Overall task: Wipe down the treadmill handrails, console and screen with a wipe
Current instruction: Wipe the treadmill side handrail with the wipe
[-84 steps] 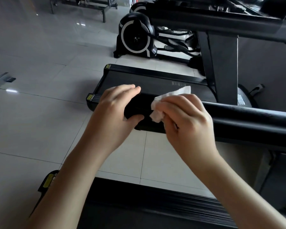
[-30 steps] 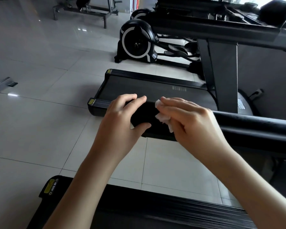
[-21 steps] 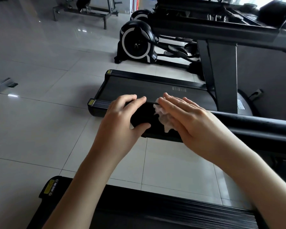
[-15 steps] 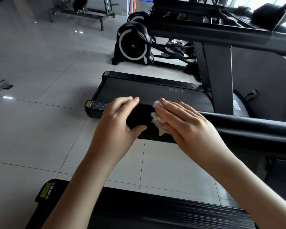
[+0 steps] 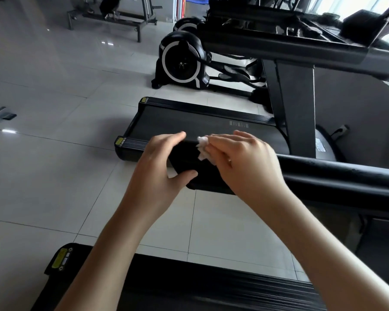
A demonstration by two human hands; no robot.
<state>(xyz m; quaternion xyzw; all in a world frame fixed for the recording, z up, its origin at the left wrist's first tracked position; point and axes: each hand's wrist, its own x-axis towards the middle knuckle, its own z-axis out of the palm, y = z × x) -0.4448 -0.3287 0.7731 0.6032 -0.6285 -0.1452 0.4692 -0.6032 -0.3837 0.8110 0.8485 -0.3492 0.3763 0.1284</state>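
Note:
The black handrail (image 5: pixel 337 176) runs in from the right and ends in the middle of the view. My left hand (image 5: pixel 160 167) grips that end, fingers over the top and thumb underneath. My right hand (image 5: pixel 245 162) lies over the rail just right of it. Its fingers curl over a crumpled white wipe (image 5: pixel 203 149) and press it onto the rail's top. Only the wipe's left edge shows past my fingertips. The console and screen are outside the view.
The deck of my treadmill (image 5: pixel 189 286) crosses the bottom. Another treadmill's belt (image 5: pixel 189 126) lies beyond the rail, with its upright post (image 5: pixel 299 104) at the right. An elliptical trainer (image 5: pixel 182 61) and a bench frame (image 5: pixel 112 19) stand further back on the tiled floor.
My right hand has gone from pinching the wipe upright to laying its fingers over it and rubbing it along the rail's end. My left hand has kept its grip.

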